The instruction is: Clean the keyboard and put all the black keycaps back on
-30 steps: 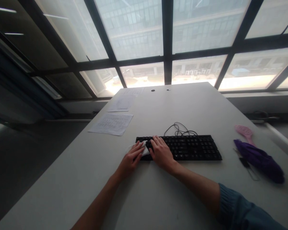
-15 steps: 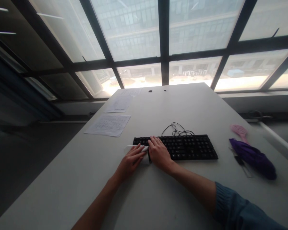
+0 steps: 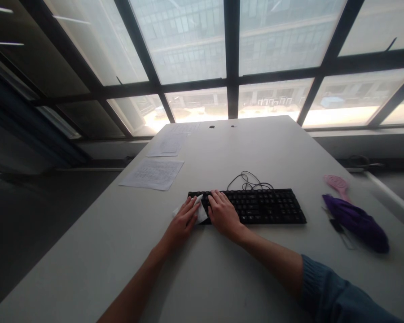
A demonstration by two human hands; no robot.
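A black keyboard (image 3: 269,208) lies on the white desk, its thin cable (image 3: 251,179) looped behind it. My left hand (image 3: 182,222) is at the keyboard's left end, fingers pressing a white tissue (image 3: 199,211) against the keys. Part of the tissue sticks out beyond the fingers on both sides. Just to its right, my right hand (image 3: 224,214) lies flat across the keys, fingers stretched out and close together. It holds nothing and covers the keys beneath it.
Printed sheets of paper (image 3: 153,174) lie toward the left edge of the desk (image 3: 245,152). On the right are a pink brush-like item (image 3: 337,183), a purple cloth bundle (image 3: 357,223) and a small black-handled tool (image 3: 337,225). Windows (image 3: 276,36) rise behind the desk.
My left hand has shifted slightly, and the tissue now lies flatter over the keyboard's left end, its corner further up. My right hand stays in the same place on the keys.
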